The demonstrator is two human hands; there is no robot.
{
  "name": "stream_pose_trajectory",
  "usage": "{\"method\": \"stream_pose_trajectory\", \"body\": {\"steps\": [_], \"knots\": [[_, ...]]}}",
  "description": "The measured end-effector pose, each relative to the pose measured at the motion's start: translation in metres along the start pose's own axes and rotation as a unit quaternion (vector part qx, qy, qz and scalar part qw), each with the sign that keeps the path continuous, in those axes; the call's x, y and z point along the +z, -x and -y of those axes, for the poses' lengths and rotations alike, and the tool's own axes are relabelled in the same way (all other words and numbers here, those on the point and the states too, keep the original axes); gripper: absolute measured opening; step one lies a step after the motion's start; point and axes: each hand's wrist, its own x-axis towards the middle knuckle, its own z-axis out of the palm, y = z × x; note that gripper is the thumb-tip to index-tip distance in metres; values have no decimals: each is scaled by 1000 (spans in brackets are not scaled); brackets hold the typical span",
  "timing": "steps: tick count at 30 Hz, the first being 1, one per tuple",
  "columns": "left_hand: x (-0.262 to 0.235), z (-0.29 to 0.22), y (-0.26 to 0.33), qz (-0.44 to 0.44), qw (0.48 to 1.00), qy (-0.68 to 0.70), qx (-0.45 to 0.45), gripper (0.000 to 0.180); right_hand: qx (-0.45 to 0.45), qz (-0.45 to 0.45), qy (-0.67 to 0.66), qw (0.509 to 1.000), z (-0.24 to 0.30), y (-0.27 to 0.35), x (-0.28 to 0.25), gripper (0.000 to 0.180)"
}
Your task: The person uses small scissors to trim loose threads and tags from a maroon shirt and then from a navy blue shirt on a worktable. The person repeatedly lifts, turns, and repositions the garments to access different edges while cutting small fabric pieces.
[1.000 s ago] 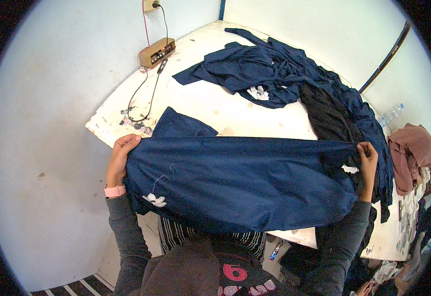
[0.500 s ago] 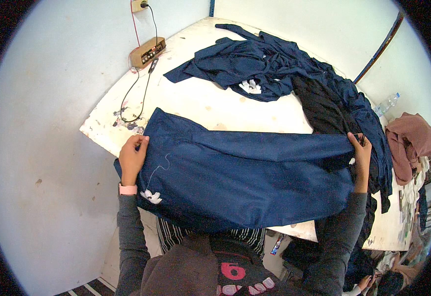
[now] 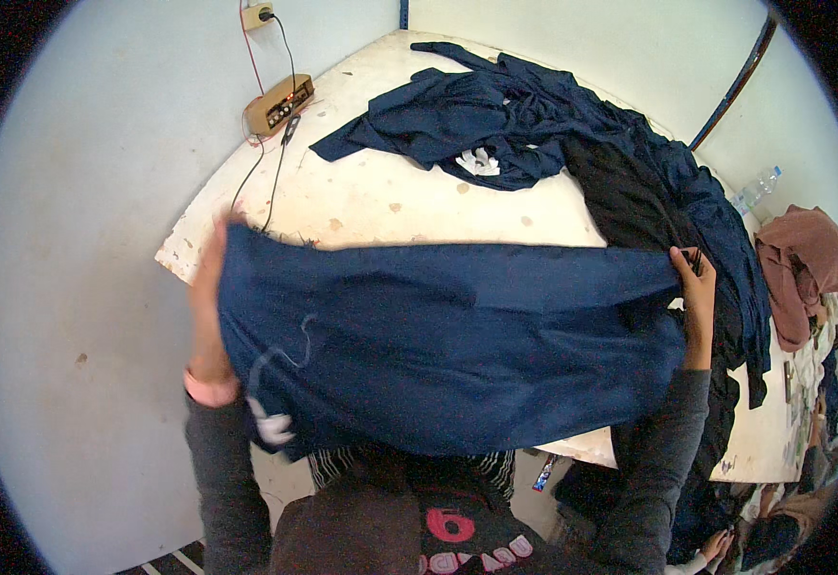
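Note:
A navy blue garment [image 3: 457,345] is stretched sideways between my two hands, over the near side of the table. My left hand [image 3: 210,311], blurred by motion, grips its left edge near the far corner. My right hand [image 3: 697,297] pinches the far right corner between thumb and fingers. A small dark object [image 3: 693,259] shows at those fingers, too small to name. A white tag-like piece [image 3: 273,427] hangs at the garment's lower left, blurred, and a loose pale thread [image 3: 306,340] lies on the cloth above it.
A white table [image 3: 342,206] holds a heap of navy garments [image 3: 438,115] and black cloth [image 3: 620,192]. A brown power box [image 3: 280,105] with cables sits by the left wall. At right are a plastic bottle [image 3: 756,190] and brownish-pink cloth [image 3: 802,249]. Another person's hand [image 3: 716,546] shows lower right.
My left hand has moved left and slightly away from me, drawing the garment's left edge with it and flattening its raised far-left corner. My right hand has barely moved.

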Motion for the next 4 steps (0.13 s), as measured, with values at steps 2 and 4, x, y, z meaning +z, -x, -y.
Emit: {"method": "stream_pose_trajectory", "body": {"steps": [2, 4], "knots": [[41, -29, -30, -11, 753, -533, 385, 52, -60, -5, 38, 997, -9, -3, -15, 24], [71, -52, -51, 32, 824, -453, 340, 51, -76, -47, 31, 996, 6, 7, -13, 22]]}}
